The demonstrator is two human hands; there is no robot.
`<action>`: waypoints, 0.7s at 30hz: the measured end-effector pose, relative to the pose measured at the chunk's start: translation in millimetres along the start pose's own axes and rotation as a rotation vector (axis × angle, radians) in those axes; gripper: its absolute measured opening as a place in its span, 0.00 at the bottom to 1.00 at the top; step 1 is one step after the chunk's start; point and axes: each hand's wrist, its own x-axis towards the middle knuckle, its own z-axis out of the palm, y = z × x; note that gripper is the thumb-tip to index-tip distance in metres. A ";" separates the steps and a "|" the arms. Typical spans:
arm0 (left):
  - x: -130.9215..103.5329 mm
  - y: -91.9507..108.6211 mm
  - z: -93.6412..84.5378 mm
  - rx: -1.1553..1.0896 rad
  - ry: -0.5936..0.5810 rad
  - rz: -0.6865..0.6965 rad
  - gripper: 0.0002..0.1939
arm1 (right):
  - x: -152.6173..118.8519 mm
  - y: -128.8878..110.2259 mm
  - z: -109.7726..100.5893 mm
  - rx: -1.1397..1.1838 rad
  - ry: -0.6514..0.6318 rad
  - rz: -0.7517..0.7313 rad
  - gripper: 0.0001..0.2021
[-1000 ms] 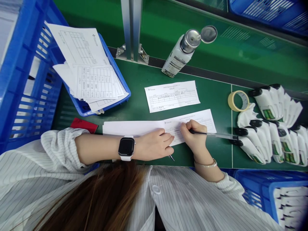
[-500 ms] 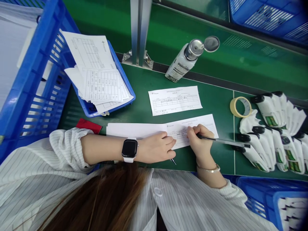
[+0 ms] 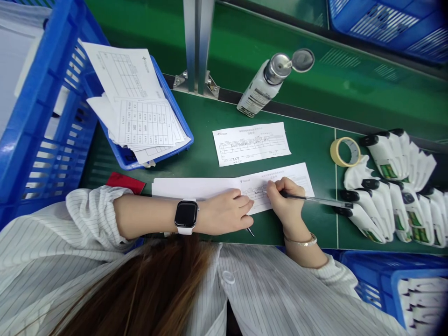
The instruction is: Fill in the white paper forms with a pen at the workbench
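Observation:
A pen with a clear barrel is in my right hand, fingers closed round it, its rear end pointing right. That hand rests on a printed form whose table has some handwriting. My left hand lies palm down across the form's left part, fingers loosely bent and slightly apart, with a watch on the wrist. A dark pointed tip, like a pen's, sticks out below it; the rest is hidden. White paper extends left from the form. Above it lies a second filled-in form.
A blue tray of papers stands left, beside a large blue crate. A red piece lies near my left forearm. Behind are a bottle with its lid raised and a metal post. Right are tape and several white devices.
The whole view has shifted slightly, so the things on the table appear a little further left. My right hand stays on the form with the pen; my left hand keeps its place on the paper.

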 end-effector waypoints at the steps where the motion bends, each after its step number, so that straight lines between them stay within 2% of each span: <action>1: -0.1 -0.1 -0.1 0.000 -0.006 0.003 0.07 | 0.0 -0.4 0.1 -0.010 0.001 -0.006 0.18; 11: 0.5 -0.6 -0.3 0.004 0.022 0.006 0.06 | 0.4 -1.3 0.4 -0.075 -0.038 -0.067 0.17; 21: 0.0 -0.8 -1.0 0.002 -0.035 0.015 0.08 | 0.7 -3.6 1.4 -0.086 -0.033 -0.100 0.17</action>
